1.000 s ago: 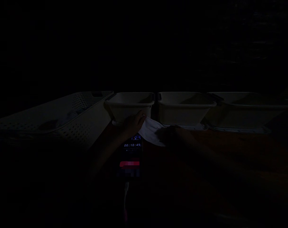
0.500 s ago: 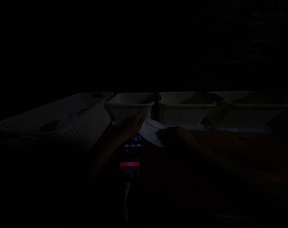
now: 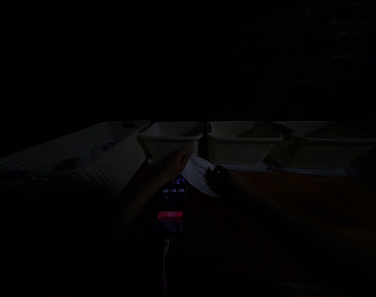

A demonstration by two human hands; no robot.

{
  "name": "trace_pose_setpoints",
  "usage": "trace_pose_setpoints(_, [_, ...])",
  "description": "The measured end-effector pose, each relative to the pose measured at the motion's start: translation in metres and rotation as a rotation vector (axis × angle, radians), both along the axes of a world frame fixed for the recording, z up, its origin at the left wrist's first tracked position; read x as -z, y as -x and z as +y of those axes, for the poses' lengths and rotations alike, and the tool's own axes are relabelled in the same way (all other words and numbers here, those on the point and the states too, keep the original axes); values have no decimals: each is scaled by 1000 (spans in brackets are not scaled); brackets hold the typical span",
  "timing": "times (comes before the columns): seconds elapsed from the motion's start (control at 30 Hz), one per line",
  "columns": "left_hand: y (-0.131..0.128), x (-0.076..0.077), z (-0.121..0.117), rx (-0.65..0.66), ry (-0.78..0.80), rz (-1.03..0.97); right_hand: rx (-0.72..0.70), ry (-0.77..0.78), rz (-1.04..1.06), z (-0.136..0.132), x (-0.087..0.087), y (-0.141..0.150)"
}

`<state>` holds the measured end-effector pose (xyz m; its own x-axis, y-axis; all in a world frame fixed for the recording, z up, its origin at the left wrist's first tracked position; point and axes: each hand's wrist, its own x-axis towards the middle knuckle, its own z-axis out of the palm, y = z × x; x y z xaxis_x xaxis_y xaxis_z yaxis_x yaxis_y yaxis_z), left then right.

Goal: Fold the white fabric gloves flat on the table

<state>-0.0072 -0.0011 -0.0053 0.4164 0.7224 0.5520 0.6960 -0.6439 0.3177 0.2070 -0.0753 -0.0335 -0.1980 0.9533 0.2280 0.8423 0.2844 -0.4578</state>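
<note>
A small white cloth (image 3: pixel 197 172) slants between my two hands, pale against the dark. My left hand (image 3: pixel 177 161) pinches its upper left corner, in front of the leftmost tub. At the cloth's right side is my right hand (image 3: pixel 220 178), fingers curled closed on the fabric; deep shadow hides most of them. Just below my left hand lies a lit phone (image 3: pixel 172 202) showing a running timer, with a pale cable (image 3: pixel 166 251) at its near end.
A white perforated basket (image 3: pixel 126 161) stands at the left with dim cloth-like contents. Three pale tubs stand in a row at the back: a left tub (image 3: pixel 172 142), a middle tub (image 3: pixel 240 148) and a right tub (image 3: pixel 311 154). A reddish-brown surface (image 3: pixel 299 185) lies beneath.
My right hand has shifted slightly down on the cloth, its fingers more curled. The cloth's lower edge hangs a little lower. My left hand keeps its pinch. The timer went up one second.
</note>
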Motion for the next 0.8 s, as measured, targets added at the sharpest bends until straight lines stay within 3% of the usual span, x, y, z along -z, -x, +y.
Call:
trace_pose_setpoints(0.2, [4, 1, 6, -7, -15, -3, 50, -50, -82, 10, 13, -5])
trace_pose_setpoints(0.5, [12, 4, 17, -42, -32, -4, 69, -41, 3, 14, 2, -22])
trace_pose_setpoints(0.67, [15, 6, 20, -76, -23, 18, 40, 28, -148, 15, -10, -33])
trace_pose_setpoints(0.8, [15, 5, 19, -82, -35, 28, 99, 1, -324, 14, -13, -38])
